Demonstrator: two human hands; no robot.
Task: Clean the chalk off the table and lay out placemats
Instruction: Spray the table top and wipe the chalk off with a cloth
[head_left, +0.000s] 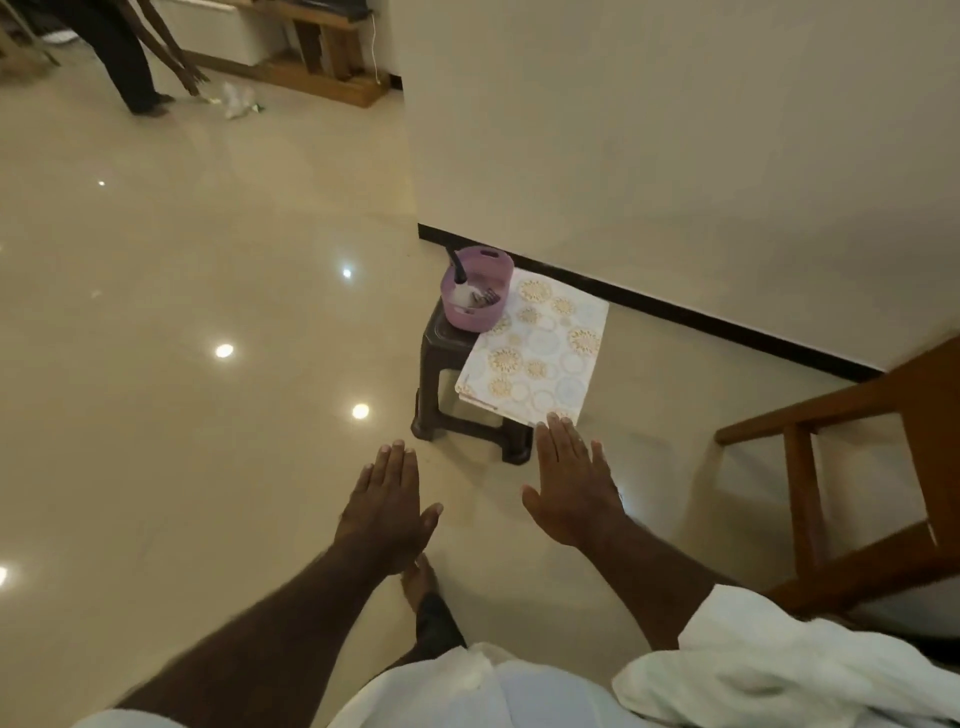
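Note:
A stack of patterned placemats (537, 347), white with gold and pale blue circles, lies on a small dark plastic stool (441, 374) and overhangs its right side. A purple tub (475, 290) with a dark-handled brush and small items stands on the stool's far left. My right hand (571, 486) is stretched out flat, its fingertips just short of the placemats' near corner. My left hand (389, 506) is also flat and holds nothing, over the floor left of the stool.
A cream wall (675, 156) with a black skirting runs behind the stool. A wooden chair frame (857, 467) stands at the right. Glossy tiled floor (182, 312) spreads to the left. Another person (130, 57) bends over litter at the far top left.

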